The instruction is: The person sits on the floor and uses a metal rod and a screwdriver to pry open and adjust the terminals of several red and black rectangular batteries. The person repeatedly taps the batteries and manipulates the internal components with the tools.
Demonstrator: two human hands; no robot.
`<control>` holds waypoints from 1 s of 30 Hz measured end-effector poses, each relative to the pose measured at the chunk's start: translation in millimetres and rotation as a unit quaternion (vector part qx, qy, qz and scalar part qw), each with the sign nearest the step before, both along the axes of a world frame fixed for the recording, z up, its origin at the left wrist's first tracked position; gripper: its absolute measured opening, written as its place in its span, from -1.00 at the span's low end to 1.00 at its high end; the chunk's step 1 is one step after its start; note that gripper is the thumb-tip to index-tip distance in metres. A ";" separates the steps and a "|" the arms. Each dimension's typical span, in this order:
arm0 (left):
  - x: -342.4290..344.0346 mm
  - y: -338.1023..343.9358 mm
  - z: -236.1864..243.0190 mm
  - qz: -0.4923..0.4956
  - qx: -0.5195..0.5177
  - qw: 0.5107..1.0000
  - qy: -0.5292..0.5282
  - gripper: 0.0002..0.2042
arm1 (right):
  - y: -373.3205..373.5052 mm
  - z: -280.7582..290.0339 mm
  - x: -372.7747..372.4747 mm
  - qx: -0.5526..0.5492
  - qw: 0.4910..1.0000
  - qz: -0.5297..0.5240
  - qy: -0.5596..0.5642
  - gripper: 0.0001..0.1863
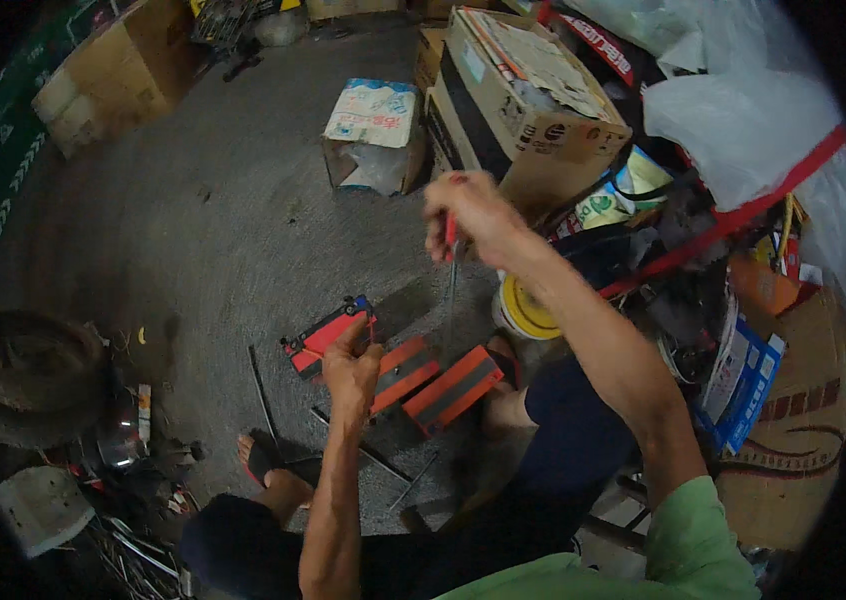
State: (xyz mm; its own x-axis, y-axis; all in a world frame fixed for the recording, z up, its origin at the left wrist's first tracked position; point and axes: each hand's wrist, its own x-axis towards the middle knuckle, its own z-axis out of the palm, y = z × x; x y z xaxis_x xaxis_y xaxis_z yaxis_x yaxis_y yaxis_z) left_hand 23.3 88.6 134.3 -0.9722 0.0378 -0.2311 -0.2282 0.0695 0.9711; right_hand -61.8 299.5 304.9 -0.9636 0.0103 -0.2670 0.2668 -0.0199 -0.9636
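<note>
My right hand (473,215) is raised over the floor, closed around a tool with a red handle and thin metal shaft (453,272) that looks like a screwdriver; the shaft points down and is blurred. Lower and to the left, my left hand (351,372) has its fingers drawn together over a red and black piece with blue ends (328,335). What it grips, if anything, is hidden. Beside it lie two orange-red box-like pieces with dark stripes, one nearer that hand (403,372) and one by my foot (453,392).
Metal rods (261,390) lie around my feet. Tyres (33,370) and loose metal parts are at the left. A yellow-lidded bucket (528,308) stands below my right forearm. Cartons (543,130), plastic bags (743,130) and a blue box (740,385) crowd the right side.
</note>
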 end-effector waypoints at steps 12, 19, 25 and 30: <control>28.6 2.4 67.0 -0.079 0.015 0.996 0.033 -0.59 | -62.9 -73.1 24.3 0.324 0.922 0.210 -0.033 -0.64; 30.2 -10.6 74.1 -0.115 0.025 0.992 -0.035 -0.71 | -46.4 -54.7 32.8 0.169 0.959 0.204 -0.105 -0.80; 33.6 1.8 76.3 -0.064 0.242 0.958 -0.140 -0.74 | -44.8 -59.4 47.2 0.139 0.968 0.192 -0.083 -0.82; 38.7 17.5 79.8 0.018 0.209 0.966 -0.152 -0.70 | -41.3 -52.8 48.6 0.150 0.958 0.224 -0.097 -0.88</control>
